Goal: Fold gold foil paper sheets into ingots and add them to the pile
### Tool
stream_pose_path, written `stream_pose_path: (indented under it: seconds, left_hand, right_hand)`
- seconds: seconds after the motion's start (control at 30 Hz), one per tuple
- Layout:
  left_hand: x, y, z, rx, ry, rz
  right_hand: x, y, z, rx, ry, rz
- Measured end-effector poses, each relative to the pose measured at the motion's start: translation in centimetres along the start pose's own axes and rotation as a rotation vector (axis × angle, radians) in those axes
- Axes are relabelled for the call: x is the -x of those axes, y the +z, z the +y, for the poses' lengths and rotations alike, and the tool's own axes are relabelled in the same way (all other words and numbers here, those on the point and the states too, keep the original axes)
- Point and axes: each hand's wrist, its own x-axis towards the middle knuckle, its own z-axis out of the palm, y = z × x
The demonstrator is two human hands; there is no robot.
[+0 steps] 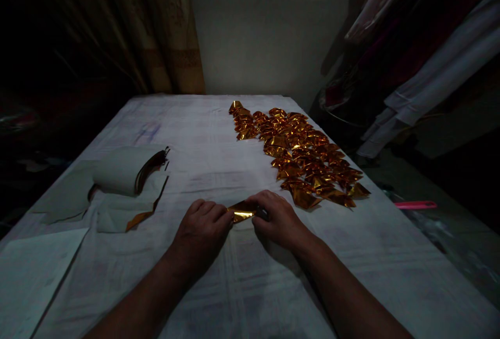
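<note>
Both my hands rest on the white cloth-covered table (219, 136) near its front middle. My left hand (201, 229) and my right hand (277, 216) have curled fingers that pinch a small folded piece of gold foil (242, 211) between them, pressing it against the cloth. To the right and beyond lies a long spread of several folded gold foil pieces (300, 154), its nearest end just past my right hand.
At the left lies a stack of curled foil sheets (125, 177), white side up with gold edges showing. A flat pale sheet (27, 271) covers the near left corner. A curtain (164, 26) hangs behind; clothes (422, 58) hang at right; a pink object (416, 204) lies beside the table.
</note>
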Motion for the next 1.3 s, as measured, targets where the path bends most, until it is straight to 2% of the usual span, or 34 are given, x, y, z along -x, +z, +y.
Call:
stream_pose_path:
  seconds: [0.13, 0.27, 0.47, 0.57, 0.67, 0.77, 0.93, 1.07, 1.3]
  left_hand:
    - [0.1, 0.1, -0.1, -0.019, 0.006, 0.013]
    - [0.1, -0.2, -0.2, -0.020, -0.009, -0.002]
    - [0.3, -0.6, -0.7, 0.060, -0.004, 0.024]
    - [0.6, -0.7, -1.3, 0.069, 0.021, 0.042]
    - [1.0, -0.7, -1.8, 0.056, 0.019, 0.080]
    - [1.4, -0.6, -2.1, 0.090, 0.000, 0.059]
    - [2.3, -1.0, -1.5, 0.176, -0.038, -0.022]
    - [2.9, -1.3, -0.9, 0.124, -0.023, -0.069]
    - [3.4, -0.2, 0.2, 0.103, -0.006, -0.057]
  right_hand:
    - [0.1, 0.3, 0.1, 0.028, -0.035, 0.017]
    - [0.1, 0.6, 0.0, 0.170, -0.120, 0.039]
    - [0.1, 0.6, 0.2, 0.280, -0.217, 0.085]
    - [0.2, 0.5, 0.4, 0.281, -0.283, 0.101]
    - [0.2, 0.6, 0.1, 0.225, -0.385, 0.060]
    - [0.2, 1.0, -0.6, 0.180, -0.443, 0.022]
    - [0.3, 1.0, -1.0, 0.170, -0.428, -0.017]
    - [0.4, 0.7, -0.5, 0.166, -0.386, -0.025]
    - [0.4, 1.2, -0.4, 0.109, -0.273, -0.015]
